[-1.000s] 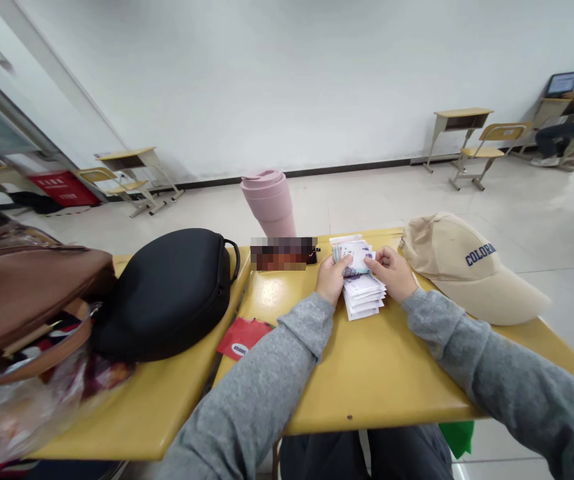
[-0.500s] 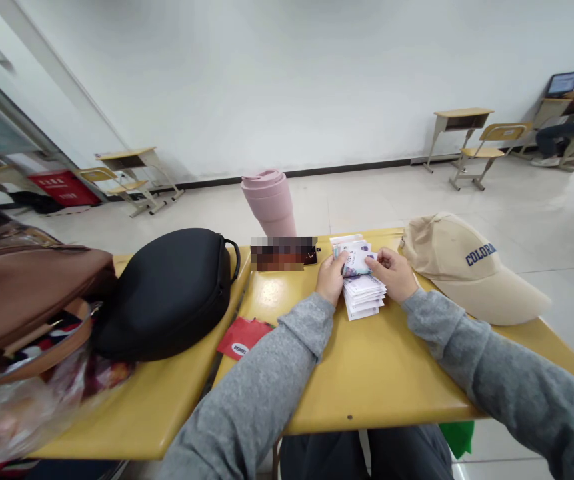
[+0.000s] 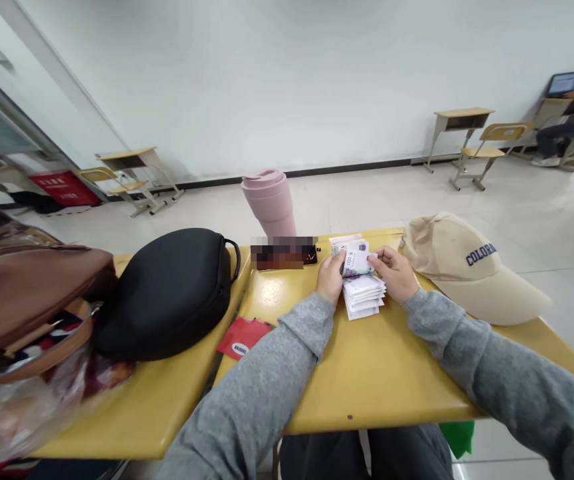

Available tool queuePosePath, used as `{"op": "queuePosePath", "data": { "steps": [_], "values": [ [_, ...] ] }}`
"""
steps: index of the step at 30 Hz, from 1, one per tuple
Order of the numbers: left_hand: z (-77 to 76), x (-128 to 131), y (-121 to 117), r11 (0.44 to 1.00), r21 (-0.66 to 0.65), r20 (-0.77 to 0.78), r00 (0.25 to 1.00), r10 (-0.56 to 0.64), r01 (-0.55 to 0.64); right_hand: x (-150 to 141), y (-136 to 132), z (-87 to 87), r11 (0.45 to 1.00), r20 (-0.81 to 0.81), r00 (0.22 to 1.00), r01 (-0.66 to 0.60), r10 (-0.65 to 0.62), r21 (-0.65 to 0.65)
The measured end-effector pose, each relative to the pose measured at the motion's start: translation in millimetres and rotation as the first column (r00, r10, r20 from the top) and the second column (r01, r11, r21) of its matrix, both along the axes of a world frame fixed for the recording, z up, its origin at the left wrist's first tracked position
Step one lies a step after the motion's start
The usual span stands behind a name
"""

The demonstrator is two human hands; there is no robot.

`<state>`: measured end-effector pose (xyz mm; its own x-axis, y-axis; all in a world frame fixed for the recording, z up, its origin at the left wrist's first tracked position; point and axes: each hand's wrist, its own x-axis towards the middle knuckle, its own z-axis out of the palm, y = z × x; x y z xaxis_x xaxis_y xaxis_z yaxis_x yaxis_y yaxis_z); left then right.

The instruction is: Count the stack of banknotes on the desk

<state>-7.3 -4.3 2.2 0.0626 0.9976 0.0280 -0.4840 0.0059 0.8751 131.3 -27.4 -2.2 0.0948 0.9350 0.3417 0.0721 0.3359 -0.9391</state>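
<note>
My left hand is closed, its thumb on top of a printed banknote, white with blue and purple, a "5" on its face. My right hand pinches the right edge of the same banknote between thumb and fingers. Just below both hands, a layered stack of white paper notes lies on the yellow desk. Another pale note shows behind the held one. How many notes are in my hands is hidden.
Beyond my left hand are a pink tumbler and a partly blurred dark device. A beige cap lies to the right, a red packet by my left forearm. A black case and a brown bag sit left.
The held banknote now stands a little more upright and shows more of its face. My right fingers have shifted slightly along its right edge. The stack stays in place.
</note>
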Motion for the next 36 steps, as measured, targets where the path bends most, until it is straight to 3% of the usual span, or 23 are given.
{"op": "queuePosePath", "data": {
  "steps": [14, 36],
  "values": [
    [3.1, -0.8, -2.8, 1.000, 0.013, -0.032, 0.999, 0.002, -0.001, -1.1, -2.2, 2.4, 0.999, -0.055, 0.998, -0.015, 0.013, -0.036],
    [3.8, -0.3, -3.7, 1.000, 0.001, -0.004, 1.000, -0.016, 0.016, 1.0, -5.4, 4.7, 1.000, 0.070, 0.997, 0.023, -0.022, -0.011]
  ]
}}
